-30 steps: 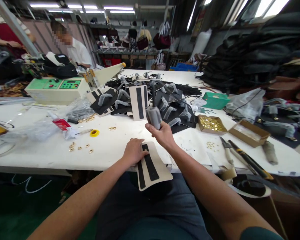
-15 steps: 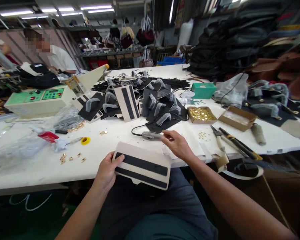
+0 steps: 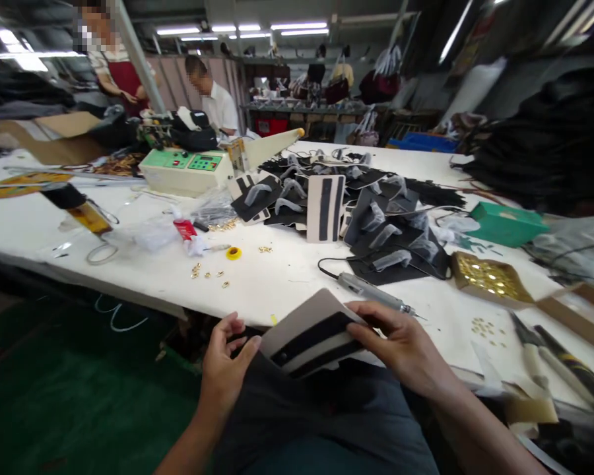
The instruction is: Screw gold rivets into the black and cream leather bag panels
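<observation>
My right hand (image 3: 400,343) pinches the right end of a beige bag panel (image 3: 301,323) with two black strips across it. The panel is tilted above my lap, at the table's front edge. My left hand (image 3: 228,359) is at the panel's left corner, its fingers apart and the thumb tip close to the edge; whether it touches, I cannot tell. Just beyond my right hand, a grey corded hand tool (image 3: 371,290) with a thin tip lies on the table. A similar striped panel (image 3: 325,208) leans upright against a pile of black panels (image 3: 400,254) with plastic-wrapped handles.
Small gold fittings (image 3: 225,284) and a yellow tape roll (image 3: 233,253) lie left of centre. To the right are a box of gold pieces (image 3: 490,277), a green box (image 3: 507,223) and pliers (image 3: 529,343). A green-panelled machine (image 3: 183,173) stands behind; two people work beyond.
My right hand has left the grey tool and taken the panel's right end. My left hand has loosened from the panel, which is turned and tilted. The view has swung left.
</observation>
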### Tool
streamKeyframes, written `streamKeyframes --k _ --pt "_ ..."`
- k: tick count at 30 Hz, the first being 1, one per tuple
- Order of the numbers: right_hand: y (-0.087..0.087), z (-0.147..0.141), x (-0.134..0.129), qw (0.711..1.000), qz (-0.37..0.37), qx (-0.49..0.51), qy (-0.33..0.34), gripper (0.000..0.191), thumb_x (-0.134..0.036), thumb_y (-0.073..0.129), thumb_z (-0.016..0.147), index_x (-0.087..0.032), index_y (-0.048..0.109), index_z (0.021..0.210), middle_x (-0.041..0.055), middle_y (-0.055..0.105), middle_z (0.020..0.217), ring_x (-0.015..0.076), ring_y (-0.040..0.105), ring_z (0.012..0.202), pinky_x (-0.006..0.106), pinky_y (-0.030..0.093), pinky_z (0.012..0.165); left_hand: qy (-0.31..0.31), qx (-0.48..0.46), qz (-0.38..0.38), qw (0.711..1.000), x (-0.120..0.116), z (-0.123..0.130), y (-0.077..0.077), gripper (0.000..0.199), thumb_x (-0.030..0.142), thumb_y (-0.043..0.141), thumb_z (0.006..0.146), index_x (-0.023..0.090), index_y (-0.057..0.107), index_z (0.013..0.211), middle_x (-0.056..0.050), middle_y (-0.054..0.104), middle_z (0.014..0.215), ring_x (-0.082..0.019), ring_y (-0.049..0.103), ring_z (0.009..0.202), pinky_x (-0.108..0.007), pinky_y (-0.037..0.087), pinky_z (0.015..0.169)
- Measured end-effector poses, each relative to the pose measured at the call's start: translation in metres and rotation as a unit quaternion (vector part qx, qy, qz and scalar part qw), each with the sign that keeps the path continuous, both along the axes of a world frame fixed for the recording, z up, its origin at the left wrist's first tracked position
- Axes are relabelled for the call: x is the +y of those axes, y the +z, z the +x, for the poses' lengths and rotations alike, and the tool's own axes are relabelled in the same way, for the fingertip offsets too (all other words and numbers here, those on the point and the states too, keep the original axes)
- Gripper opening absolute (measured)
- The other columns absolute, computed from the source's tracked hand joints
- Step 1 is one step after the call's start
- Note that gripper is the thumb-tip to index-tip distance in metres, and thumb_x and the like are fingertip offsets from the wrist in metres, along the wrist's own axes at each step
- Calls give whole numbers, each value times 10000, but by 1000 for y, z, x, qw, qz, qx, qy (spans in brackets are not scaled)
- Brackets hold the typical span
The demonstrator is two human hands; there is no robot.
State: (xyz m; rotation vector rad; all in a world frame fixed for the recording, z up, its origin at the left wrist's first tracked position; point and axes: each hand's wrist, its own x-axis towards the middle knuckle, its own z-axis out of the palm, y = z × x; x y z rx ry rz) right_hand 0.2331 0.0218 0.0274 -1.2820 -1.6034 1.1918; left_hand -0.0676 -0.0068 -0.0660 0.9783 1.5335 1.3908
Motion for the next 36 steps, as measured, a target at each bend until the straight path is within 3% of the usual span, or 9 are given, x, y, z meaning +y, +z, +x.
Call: streamKeyframes --k 3,6,11,13,16,19,24,32,36 --pt "29 -28 11 982 56 -85 158 206 -338 673 979 -322 806 1136 69 782 1027 234 728 904 335 560 790 -73 65 61 993 -6 -9 20 841 368 901 743 257 519 1484 -136 621 1441 -303 591 1332 -459 516 1107" --pt "42 -64 22 954 58 -106 273 234 -258 642 993 -329 803 1148 29 780 974 176 721 854 268 536 775 -176 14 30 984 -6 -10 38 869 295 923 700 264 547 1483 -103 723 1307 -286 695 1164 -421 559 1027" --pt "33 -112 58 940 -65 -29 335 214 -381 702 964 -239 801 1090 35 786 987 182 715 870 267 541 794 -200 -92 -58 974 -2 -23 34 361 350 909 702 176 778 989 -39 781 903 -223 712 833 -321 571 789" --pt "20 -133 82 940 -87 -21 329 293 -459 691 962 -204 795 1062 40 775 915 177 697 802 272 538 742 -191 -125 -79 970 -5 -31 24 309 365 899 714 162 765 905 -26 757 835 -201 684 776 -299 548 739" --pt "-7 -176 124 958 23 -106 265 249 -400 665 977 -206 794 1066 43 773 966 173 691 832 280 524 775 -187 -96 -94 973 -12 -40 13 230 299 860 764 175 757 927 2 711 785 -164 635 722 -262 497 676" --pt "-37 -221 163 912 154 -291 245 242 -318 612 1007 -260 786 1165 41 754 1170 177 696 957 278 496 847 -188 -22 -86 978 -17 -47 11 175 236 800 819 203 770 988 0 720 842 -164 640 745 -258 490 678" --pt "-72 -263 194 851 183 -412 269 276 -310 570 1011 -255 787 1171 89 726 1167 239 683 1013 304 467 751 -181 79 -33 980 -16 -63 24 199 187 737 869 255 785 1050 -5 776 942 -191 725 836 -280 558 764" --pt "-74 -256 191 851 183 -416 264 157 -245 667 917 -217 802 994 113 734 1133 279 644 1077 346 456 845 -156 236 213 935 -10 -79 25 244 81 728 903 259 761 1067 -45 807 1075 -197 768 986 -328 617 897" --pt "-57 -224 166 933 106 -277 203 145 -273 684 903 -212 803 959 46 775 976 191 677 853 299 483 760 -183 319 273 889 -10 -89 32 354 26 699 885 242 745 1161 -88 793 1173 -208 762 1003 -348 626 863"
